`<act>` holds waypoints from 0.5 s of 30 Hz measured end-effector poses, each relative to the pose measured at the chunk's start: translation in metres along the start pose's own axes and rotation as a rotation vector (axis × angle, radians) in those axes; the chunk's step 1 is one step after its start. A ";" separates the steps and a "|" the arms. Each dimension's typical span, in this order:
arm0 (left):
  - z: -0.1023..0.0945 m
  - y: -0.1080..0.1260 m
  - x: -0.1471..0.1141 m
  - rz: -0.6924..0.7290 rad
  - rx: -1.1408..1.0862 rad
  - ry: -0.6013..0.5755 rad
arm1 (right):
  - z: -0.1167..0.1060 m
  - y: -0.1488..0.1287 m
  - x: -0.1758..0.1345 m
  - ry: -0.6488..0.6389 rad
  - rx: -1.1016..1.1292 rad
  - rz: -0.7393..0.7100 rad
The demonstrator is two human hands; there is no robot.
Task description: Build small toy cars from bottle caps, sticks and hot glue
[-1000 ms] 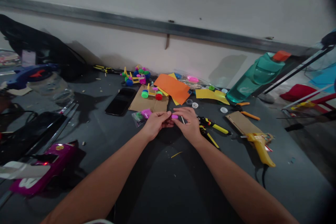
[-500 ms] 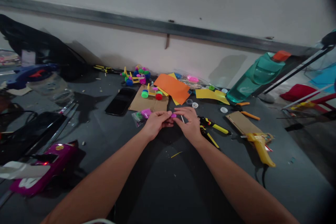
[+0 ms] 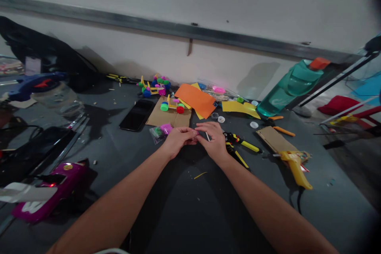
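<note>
Over the dark table, my left hand (image 3: pixel 177 140) and my right hand (image 3: pixel 214 139) meet at the fingertips, both closed in a pinch. A small purple lump, perhaps modelling clay, showed there half a second ago; the fingers now cover it almost wholly. A short white stick (image 3: pixel 207 136) shows by my right thumb and fingers; whether it is held or lies behind them I cannot tell. Left of my hands rests a clear bag (image 3: pixel 156 134) with green and purple lumps. A toy car with green and red wheels (image 3: pixel 172 106) stands on brown cardboard (image 3: pixel 154 116) beyond.
Orange paper (image 3: pixel 195 98), yellow paper (image 3: pixel 240 108) and a phone (image 3: pixel 137 115) lie farther back. Yellow-black pliers (image 3: pixel 248 145), a yellow glue gun (image 3: pixel 296 168) and a leaning green bottle (image 3: pixel 287 89) are on the right. A magenta power strip (image 3: pixel 67 174) sits left.
The fingers have closed further over the purple lump, which was plainly visible between them before. Both hands stay in nearly the same place.
</note>
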State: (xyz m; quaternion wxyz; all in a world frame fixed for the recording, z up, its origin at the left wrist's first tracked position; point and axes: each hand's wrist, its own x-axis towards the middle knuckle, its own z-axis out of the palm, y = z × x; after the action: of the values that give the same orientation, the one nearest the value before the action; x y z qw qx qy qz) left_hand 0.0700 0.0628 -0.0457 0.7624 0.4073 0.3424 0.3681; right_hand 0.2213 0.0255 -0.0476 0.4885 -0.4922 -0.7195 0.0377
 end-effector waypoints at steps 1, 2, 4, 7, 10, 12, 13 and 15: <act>0.000 0.000 0.000 0.000 0.001 -0.001 | 0.000 0.001 0.000 0.003 -0.002 0.001; 0.000 0.001 0.000 -0.001 0.000 -0.003 | 0.000 0.002 0.000 0.007 -0.003 0.002; 0.000 0.001 0.000 -0.001 -0.016 0.001 | 0.001 0.003 0.000 0.010 -0.006 0.006; 0.000 0.001 0.000 -0.001 -0.042 0.013 | 0.000 0.004 0.001 0.014 -0.001 0.028; -0.001 0.000 0.001 0.005 -0.041 0.017 | 0.000 0.002 0.001 0.007 0.018 0.061; -0.001 -0.001 0.001 0.014 -0.039 0.020 | -0.001 0.000 0.001 -0.001 0.031 0.076; -0.001 -0.001 0.001 0.017 -0.038 0.020 | -0.001 0.000 0.001 -0.001 0.034 0.080; -0.001 -0.001 0.001 0.019 -0.037 0.020 | 0.000 0.000 0.001 0.016 0.035 0.085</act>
State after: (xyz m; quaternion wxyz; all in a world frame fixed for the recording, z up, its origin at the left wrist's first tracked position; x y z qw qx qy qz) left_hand 0.0699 0.0642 -0.0474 0.7629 0.3928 0.3392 0.3855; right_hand 0.2217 0.0260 -0.0473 0.5006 -0.5139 -0.6934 0.0668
